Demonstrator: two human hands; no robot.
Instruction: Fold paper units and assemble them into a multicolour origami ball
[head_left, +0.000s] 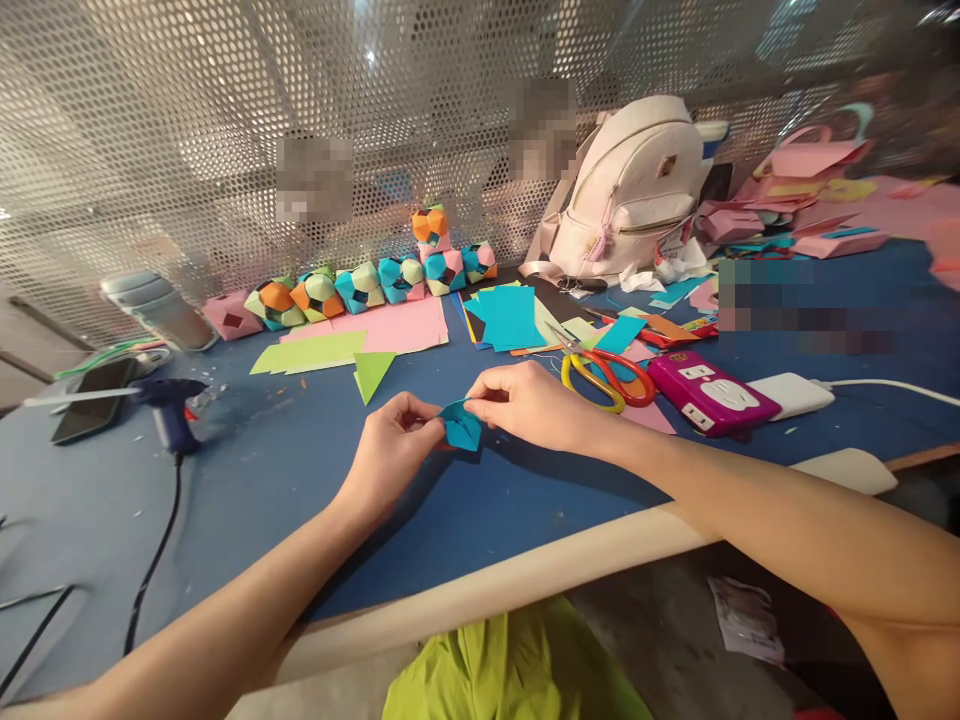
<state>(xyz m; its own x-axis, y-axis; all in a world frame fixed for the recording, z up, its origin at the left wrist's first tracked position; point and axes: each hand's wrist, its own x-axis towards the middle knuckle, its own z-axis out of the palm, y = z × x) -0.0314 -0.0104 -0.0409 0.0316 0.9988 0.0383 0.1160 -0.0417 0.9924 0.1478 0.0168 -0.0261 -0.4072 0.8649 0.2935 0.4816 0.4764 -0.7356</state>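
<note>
Between both hands, just above the blue table (517, 520), is a small piece of folded blue paper (462, 428). My left hand (397, 445) pinches its left side, fingers closed. The fingertips of my right hand (525, 405) are pressed together on its upper right edge. A bit of orange-red shows under the paper, partly hidden by the left fingers. Beyond the hands lies a folded green paper piece (373, 374). Scissors with yellow and red handles (600, 375) rest close to my right wrist.
Several folded-paper balls (360, 288) stand in a row by the perforated metal screen (225, 90). A glue gun (171, 410) and a tumbler (157, 308) are at left. Blue paper sheets (506, 316), a purple power bank (712, 393) and a white backpack (630, 200) occupy the right.
</note>
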